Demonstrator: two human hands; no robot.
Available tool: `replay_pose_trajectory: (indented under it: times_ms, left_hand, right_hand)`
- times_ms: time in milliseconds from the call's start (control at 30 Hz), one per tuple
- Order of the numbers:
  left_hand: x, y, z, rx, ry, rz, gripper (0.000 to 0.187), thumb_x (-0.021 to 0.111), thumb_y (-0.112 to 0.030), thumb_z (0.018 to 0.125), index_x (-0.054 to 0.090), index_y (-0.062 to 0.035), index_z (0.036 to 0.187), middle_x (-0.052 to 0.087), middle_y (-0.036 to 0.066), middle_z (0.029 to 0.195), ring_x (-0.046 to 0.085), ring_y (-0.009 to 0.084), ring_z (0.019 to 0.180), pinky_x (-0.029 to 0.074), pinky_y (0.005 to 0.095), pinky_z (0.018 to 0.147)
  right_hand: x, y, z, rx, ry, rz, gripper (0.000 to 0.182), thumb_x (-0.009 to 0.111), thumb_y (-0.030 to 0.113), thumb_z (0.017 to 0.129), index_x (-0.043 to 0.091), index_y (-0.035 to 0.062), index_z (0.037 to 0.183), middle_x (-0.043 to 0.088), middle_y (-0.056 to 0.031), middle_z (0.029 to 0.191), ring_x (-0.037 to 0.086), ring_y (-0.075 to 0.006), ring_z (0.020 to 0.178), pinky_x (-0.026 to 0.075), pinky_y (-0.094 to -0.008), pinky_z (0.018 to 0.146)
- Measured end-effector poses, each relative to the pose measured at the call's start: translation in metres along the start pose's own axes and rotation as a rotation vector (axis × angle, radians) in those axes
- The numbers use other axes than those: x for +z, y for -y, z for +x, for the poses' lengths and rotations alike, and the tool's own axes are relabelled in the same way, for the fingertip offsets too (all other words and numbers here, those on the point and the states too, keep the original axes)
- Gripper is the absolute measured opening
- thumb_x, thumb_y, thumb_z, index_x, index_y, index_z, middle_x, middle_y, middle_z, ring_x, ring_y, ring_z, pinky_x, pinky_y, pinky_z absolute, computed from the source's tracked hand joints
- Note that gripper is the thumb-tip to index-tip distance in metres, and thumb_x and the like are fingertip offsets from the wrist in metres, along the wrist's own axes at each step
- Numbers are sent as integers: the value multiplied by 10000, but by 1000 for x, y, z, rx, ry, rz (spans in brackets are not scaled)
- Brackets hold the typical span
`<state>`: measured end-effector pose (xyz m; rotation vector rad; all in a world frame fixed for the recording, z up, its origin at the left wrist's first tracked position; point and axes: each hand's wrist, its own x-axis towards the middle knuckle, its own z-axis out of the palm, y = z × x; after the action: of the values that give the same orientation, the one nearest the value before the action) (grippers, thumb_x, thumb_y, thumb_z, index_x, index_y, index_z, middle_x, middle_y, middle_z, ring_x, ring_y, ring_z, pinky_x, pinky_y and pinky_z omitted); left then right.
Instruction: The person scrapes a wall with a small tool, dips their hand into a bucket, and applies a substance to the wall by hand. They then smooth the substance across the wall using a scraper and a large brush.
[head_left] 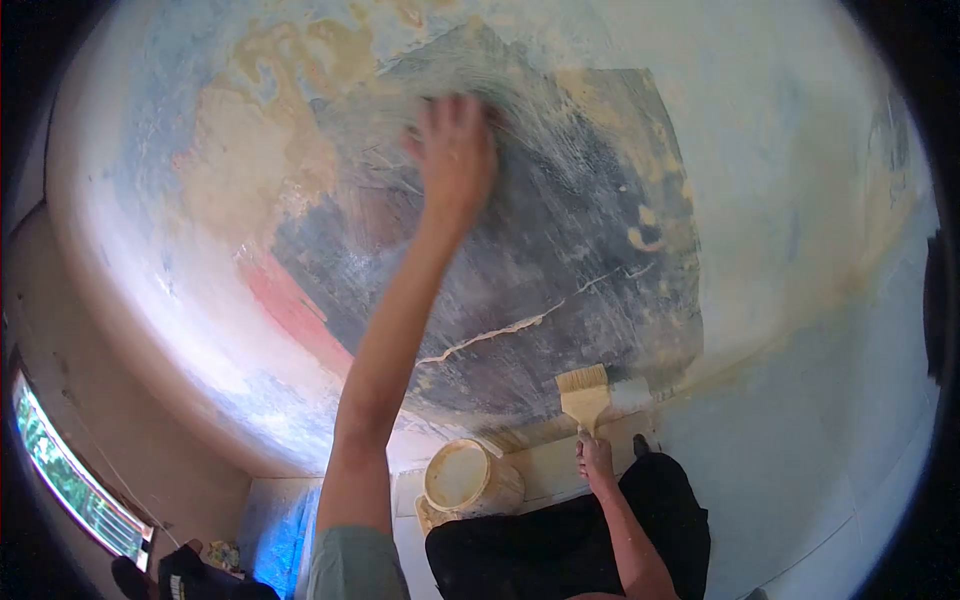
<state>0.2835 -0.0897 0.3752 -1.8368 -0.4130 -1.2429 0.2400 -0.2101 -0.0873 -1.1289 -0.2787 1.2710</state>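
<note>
My left hand is raised against the dark, streaked patch of the wall, near its top. Its fingers are blurred; something dark shows around the fingertips, a pad or a shadow, I cannot tell which. Low down, my right hand is closed round the handle of a wide flat brush. The brush points upward, its pale bristles near the patch's lower edge. Left of it stands a whitish bucket with pale liquid inside. A light, jagged crack crosses the patch.
Pale, blotchy wall surrounds the patch, with a reddish area on the left. A window is at the lower left. Near it are blue sheeting and dark items. Black cloth covers my lap.
</note>
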Motion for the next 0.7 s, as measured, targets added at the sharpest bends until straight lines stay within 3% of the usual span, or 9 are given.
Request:
replay_pose_trajectory:
  times_ms: [167,300,367,433,467,533,567,633,700]
  left_hand:
    - [-76,-88,-180,255,524,-309,466,610,-178,699,500,-220,1149,437,95,1224,297,366,1251,220,623,888]
    - [-106,-130,-344,-305,596,-618,362,606,-150,732,537,-157,1087,505,74,1054,478,266,1024,279,472,883]
    - [-117,-144,-421,-714,658,-602,280,566,-110,775,538,-108,1054,519,97,1038,496,283,988,319,448,861]
    - [-137,-146,-460,-790,715,-644,246,530,-93,809,515,-50,1051,517,156,1029,510,336,931,387,421,793]
    - [-133,-142,-468,-793,705,-683,246,530,-93,809,515,-50,1051,517,156,1029,510,336,931,387,421,793]
    - [-125,-142,-484,-1137,617,-852,213,500,-97,837,494,-14,1034,513,196,992,515,385,861,424,423,719]
    - [-126,-139,-480,-1149,614,-895,213,500,-97,837,494,-14,1034,513,196,992,515,385,861,424,423,719]
    - [-121,-125,-461,-991,536,-747,191,469,-105,867,475,10,1019,518,225,955,514,410,836,424,445,705]
    - [-111,-132,-480,-995,423,-872,176,455,-115,886,461,15,1005,525,220,893,526,395,821,422,434,687]
  right_hand:
    - [-2,2,-6,-217,-87,-83,424,546,407,843,473,62,607,430,-21,482,431,-162,411,349,-314,415]
    - [-19,33,-25,-629,-353,-600,322,561,305,836,591,-7,765,562,-124,617,553,-301,581,429,-401,577]
    - [-29,54,-28,-804,-469,-676,296,530,286,862,548,4,776,492,-85,560,533,-239,577,401,-386,565]
    - [-31,95,-56,-1211,-731,-883,250,532,204,844,587,37,1021,568,-175,669,559,-352,616,438,-419,584]
    - [-31,122,-77,-1153,-708,-965,267,528,194,846,567,41,1063,563,-177,667,561,-344,612,440,-413,574]
    - [-29,177,-115,-1069,-747,-1157,314,522,176,852,527,63,1144,553,-173,653,566,-321,597,442,-397,550]
    - [-23,204,-127,-1049,-807,-1262,342,519,170,855,507,81,1185,549,-168,642,568,-305,586,441,-388,537]
    - [-5,260,-147,-1412,-864,-1412,411,507,139,855,450,137,1263,545,-141,663,567,-283,584,443,-377,525]
    - [27,316,-171,-1501,-985,-1626,504,514,119,835,387,195,1317,525,-110,692,555,-272,575,445,-377,514]
